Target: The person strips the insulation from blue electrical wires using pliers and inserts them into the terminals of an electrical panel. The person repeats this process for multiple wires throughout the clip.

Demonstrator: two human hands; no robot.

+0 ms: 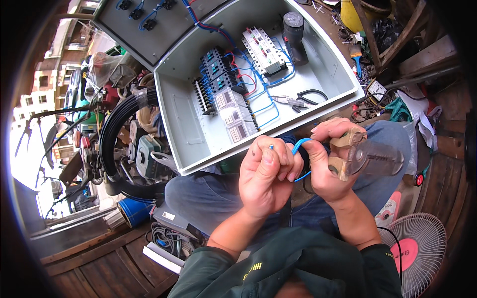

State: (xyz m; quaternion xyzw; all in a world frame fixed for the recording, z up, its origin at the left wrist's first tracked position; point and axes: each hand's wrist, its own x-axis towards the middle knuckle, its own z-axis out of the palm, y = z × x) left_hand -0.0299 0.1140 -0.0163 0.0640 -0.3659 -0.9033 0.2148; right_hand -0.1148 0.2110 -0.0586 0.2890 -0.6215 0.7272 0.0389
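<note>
In front of my lap, my left hand [268, 171] is closed round a blue wire [300, 143], whose short end sticks up beside the thumb. The wire bends across to my right hand [325, 166], where thumb and forefinger pinch it. That same hand also holds a hand tool with tan handles and grey jaws [380, 158] that point right, away from the wire. Its exact kind is hard to make out. Just beyond both hands stands a grey electrical enclosure [198, 166], with black contactors [221, 69], white breakers [263, 49] and clear-covered meters [231, 115] wired inside.
Pliers [290, 101] and black-handled cutters [313, 97] lie on the enclosure floor, near a dark cylindrical power tool [294, 37]. The enclosure door [159, 30] hangs open at upper left. A black cable coil [112, 134] stands left; a fan [422, 253] sits at lower right.
</note>
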